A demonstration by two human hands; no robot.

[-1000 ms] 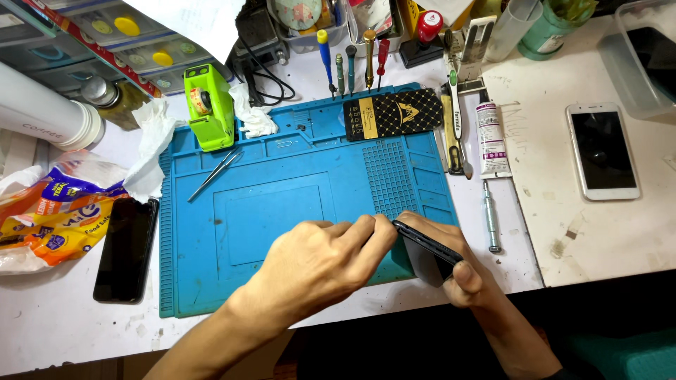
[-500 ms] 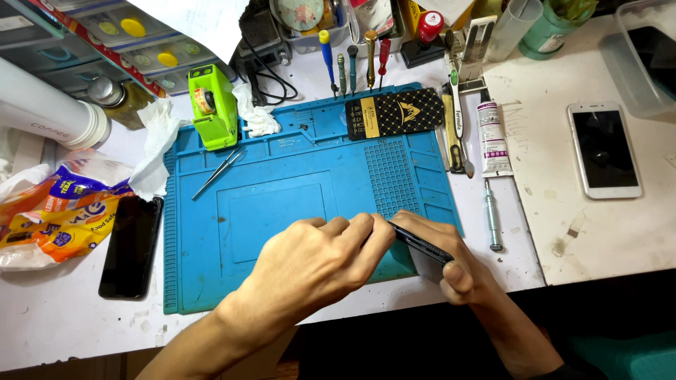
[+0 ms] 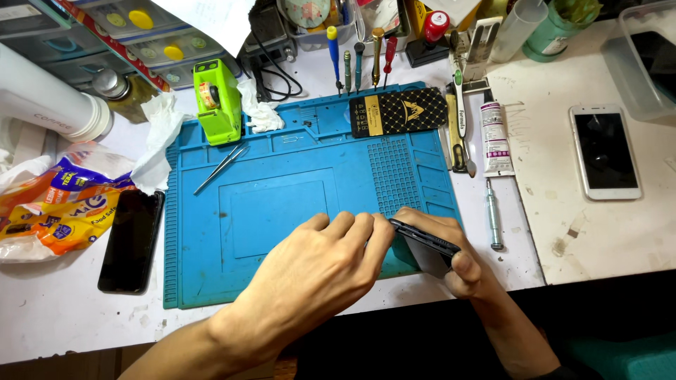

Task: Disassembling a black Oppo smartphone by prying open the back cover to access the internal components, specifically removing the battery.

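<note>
Bright, even overhead light, soft short shadows, sharp focus throughout, with slight wide-angle bending at the edges.

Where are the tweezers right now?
In the head view, the tweezers lie on the upper left of the blue work mat, just below the green tape dispenser, away from both hands.

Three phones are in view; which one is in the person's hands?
The dark phone tilted on edge over the blue mat, gripped by both hands; the other two lie flat, untouched, on the table.
</note>
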